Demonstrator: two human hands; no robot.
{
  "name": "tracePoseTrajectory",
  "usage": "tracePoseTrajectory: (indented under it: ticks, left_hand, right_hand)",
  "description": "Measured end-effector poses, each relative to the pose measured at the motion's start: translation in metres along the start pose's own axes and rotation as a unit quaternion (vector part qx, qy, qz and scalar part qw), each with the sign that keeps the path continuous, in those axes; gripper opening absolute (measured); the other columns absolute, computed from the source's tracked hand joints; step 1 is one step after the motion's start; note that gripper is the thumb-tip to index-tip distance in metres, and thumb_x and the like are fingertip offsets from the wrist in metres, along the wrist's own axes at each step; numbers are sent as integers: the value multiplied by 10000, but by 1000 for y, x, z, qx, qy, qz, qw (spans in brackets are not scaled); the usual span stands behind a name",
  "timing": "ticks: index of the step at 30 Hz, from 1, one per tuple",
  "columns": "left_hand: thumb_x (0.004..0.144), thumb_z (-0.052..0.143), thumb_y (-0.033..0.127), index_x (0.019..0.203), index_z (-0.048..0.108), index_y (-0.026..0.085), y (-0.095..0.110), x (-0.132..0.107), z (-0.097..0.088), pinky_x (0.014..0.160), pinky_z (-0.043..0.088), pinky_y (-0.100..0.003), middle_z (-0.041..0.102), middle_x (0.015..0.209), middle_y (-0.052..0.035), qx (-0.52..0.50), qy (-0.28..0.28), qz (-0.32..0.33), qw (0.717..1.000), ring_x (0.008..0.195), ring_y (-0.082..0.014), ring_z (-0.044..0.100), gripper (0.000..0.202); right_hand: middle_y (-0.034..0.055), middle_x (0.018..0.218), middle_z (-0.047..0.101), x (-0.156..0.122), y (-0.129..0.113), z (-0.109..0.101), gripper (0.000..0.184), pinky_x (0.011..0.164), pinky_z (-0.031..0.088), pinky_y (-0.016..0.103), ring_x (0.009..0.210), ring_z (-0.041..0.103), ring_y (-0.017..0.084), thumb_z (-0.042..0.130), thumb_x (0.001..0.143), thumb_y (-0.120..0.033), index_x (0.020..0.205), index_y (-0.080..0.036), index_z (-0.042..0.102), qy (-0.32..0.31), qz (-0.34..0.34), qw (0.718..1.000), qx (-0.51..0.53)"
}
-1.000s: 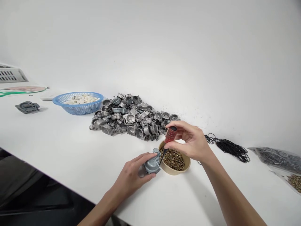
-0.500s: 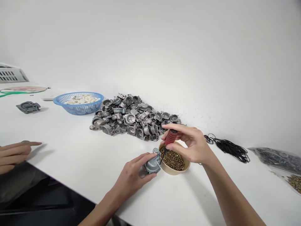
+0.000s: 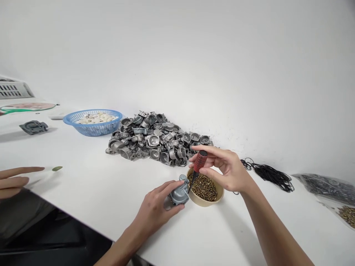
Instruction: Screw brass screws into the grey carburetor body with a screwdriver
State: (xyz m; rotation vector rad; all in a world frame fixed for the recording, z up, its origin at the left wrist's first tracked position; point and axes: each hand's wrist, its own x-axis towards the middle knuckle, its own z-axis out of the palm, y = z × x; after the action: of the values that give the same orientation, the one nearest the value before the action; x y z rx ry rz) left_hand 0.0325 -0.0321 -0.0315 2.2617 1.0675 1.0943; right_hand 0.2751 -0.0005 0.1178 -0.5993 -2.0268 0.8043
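My left hand (image 3: pixel 155 210) is closed around a small grey metal casting (image 3: pixel 179 193), holding it on the white table (image 3: pixel 83 184). My right hand (image 3: pixel 226 170) pinches the red handle of a screwdriver (image 3: pixel 199 162); its dark shaft slants down to the top of the casting. Right behind the casting stands a tan bowl (image 3: pixel 219 193) full of small brass screws (image 3: pixel 203 186).
A heap of grey metal castings (image 3: pixel 155 138) lies behind. A blue basket (image 3: pixel 93 122) of white parts sits to the left, a lone grey part (image 3: pixel 33 126) farther left. Black rubber rings (image 3: pixel 270 173) and plastic bags (image 3: pixel 330 186) lie right. Another person's hand (image 3: pixel 13 179) rests at the left edge near a small green piece (image 3: pixel 57 168).
Another person's hand came in at the left edge, then drew back slightly, leaving a small green piece on the table. My right hand with the screwdriver shifted slightly; the casting stayed put.
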Motion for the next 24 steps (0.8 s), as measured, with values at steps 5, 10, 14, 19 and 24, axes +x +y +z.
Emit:
tracePoseTrajectory:
  ticks: [5,10,14,19,24]
  left_hand:
    - [916,762,204,1500,453,448,2,1,-2,1033,610,-452,661,1423,-6,0,-14,-5,1000,1264,-267,677,705]
    - [890,805,267,1487,457,418,2,-1,-2,982,630,-436,624,1453,-46,38,-5,-1,999,1239,-295,689,707]
    - [774,909,372,1478,402,400,5,-2,-3,798,670,-446,476,1590,-99,54,30,-30,998,979,-278,758,868]
    - [751,925,378,1460,408,441,9,-1,-4,678,634,-401,454,1603,-70,39,20,-50,998,643,-139,653,880]
    - [837,832,290,1407,491,454,8,0,-3,619,566,-312,553,1489,0,-15,-15,-71,997,534,-73,511,684]
  right_hand:
    - [36,1013,811,-1,3,4,456,798,708,368,879,816,212,801,881,-164,1314,-263,700,32,8,999,5]
    - [42,1020,815,-1,4,0,437,803,707,382,879,816,226,824,863,-192,1278,-255,699,50,-9,999,-20]
    - [39,977,796,-1,1,-5,427,677,690,356,828,807,231,828,853,-194,1252,-263,695,127,-53,990,-22]
    - [26,924,762,-1,-5,-2,426,634,670,351,763,781,217,857,824,-190,1204,-273,685,147,-78,986,13]
    - [11,935,742,-1,-11,10,453,653,664,325,768,776,196,863,807,-152,1203,-288,690,104,-63,992,34]
